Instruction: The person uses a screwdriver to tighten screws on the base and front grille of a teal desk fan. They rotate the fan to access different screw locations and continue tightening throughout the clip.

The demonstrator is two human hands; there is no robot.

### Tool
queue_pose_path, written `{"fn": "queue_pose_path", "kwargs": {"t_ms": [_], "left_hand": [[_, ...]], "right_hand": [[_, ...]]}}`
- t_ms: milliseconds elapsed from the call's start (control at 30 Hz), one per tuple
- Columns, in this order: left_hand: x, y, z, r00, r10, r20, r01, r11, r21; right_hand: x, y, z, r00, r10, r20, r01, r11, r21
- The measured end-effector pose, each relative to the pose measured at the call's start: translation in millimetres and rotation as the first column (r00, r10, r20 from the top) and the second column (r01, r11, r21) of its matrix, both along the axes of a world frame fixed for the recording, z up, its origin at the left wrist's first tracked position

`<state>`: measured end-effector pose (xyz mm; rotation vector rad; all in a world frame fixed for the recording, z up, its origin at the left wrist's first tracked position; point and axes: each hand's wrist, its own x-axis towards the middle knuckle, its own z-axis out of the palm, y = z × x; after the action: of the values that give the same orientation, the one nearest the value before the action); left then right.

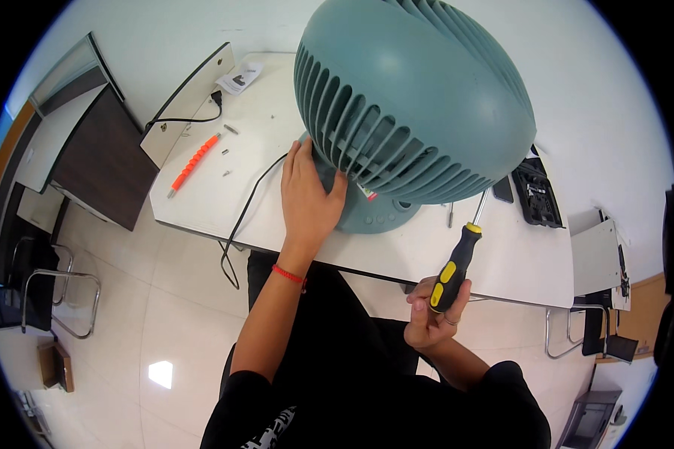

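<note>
A grey-green table fan (419,90) with a slatted round head stands on the white table, its head tilted toward me. My left hand (312,196) is at the fan's neck, its fingers on the left side and the thumb near the lower slats; the fingertips are partly hidden. In my right hand (436,318) is a black-and-yellow screwdriver (455,266), held by the handle. Its shaft points up toward the lower right rim of the fan head, and the tip's contact is hard to make out. Below the head shows the round base (382,217) with several buttons.
On the white table (240,179) lie an orange flexible shaft (195,165), small metal bits (231,129) and a paper leaflet (240,78). A black cord (247,209) hangs over the front edge. At right sit a black tool case (535,192) and a dark phone-like slab (502,190).
</note>
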<state>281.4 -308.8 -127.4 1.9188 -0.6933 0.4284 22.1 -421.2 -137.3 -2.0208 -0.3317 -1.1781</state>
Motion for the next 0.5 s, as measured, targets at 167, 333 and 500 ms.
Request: {"fn": "queue_pose_path", "kwargs": {"t_ms": [167,333,500], "left_hand": [[-1,-1,-1,0.999,0.039,0.025,-0.040,0.999,0.027],[1,-2,-2,0.998,0.037,0.048,-0.039,0.997,0.062],[3,-2,-5,0.998,0.033,0.055,-0.036,0.998,0.050]], "right_hand": [[7,14,9,0.999,-0.020,0.046,0.022,0.998,-0.056],[19,20,39,0.990,-0.031,0.141,0.055,0.983,-0.173],[32,29,83,0.992,-0.029,0.120,0.072,0.926,-0.370]]}}
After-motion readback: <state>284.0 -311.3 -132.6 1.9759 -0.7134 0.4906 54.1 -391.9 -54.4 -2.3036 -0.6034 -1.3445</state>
